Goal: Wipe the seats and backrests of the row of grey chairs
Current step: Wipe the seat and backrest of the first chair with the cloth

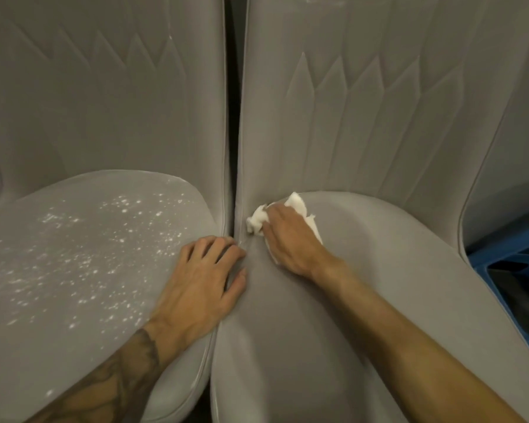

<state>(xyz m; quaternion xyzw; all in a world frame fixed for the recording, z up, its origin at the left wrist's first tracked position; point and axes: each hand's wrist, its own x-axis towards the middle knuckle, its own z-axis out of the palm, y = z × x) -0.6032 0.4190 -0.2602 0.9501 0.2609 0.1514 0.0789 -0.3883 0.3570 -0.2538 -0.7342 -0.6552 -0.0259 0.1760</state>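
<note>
Beneath the gripping right hand (287, 239) lies the tissue (298, 203); left hand (205, 279) rests flat, released.

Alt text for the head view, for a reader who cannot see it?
The right hand holds a crumpled white paper towel against the back corner of the right grey chair seat, beside the gap between two chairs. The left hand rests, fingers spread, on the edge of the left seat, which is speckled with white spots.
</note>
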